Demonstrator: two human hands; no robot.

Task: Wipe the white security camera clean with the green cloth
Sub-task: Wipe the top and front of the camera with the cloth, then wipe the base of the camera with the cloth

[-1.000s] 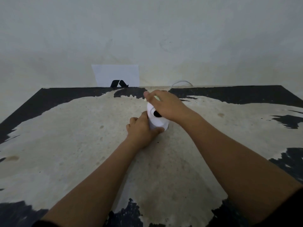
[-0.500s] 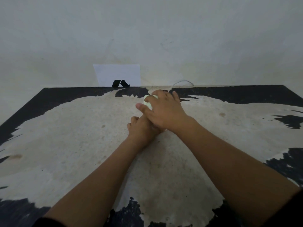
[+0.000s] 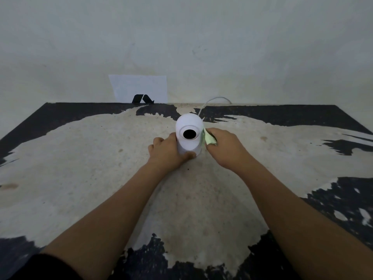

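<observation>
Our right fingers (image 3: 212, 132) are curled shut around the green cloth (image 3: 210, 139), and the cloth is pressed on the right side of the white security camera (image 3: 189, 136). Our left fingers (image 3: 172, 136) are wrapped around the left side and bottom of the camera, so the left hand (image 3: 168, 151) holds it tight. The right hand (image 3: 226, 147) sits just beside it. The camera stands up straight on the worn counter (image 3: 101, 158), with its dark eye facing us. A thin white wire (image 3: 212, 101) goes from behind it to the wall. We think we are in the middle of wiping. Next we should rub the cloth around the front and top, and keep the camera from tipping.
</observation>
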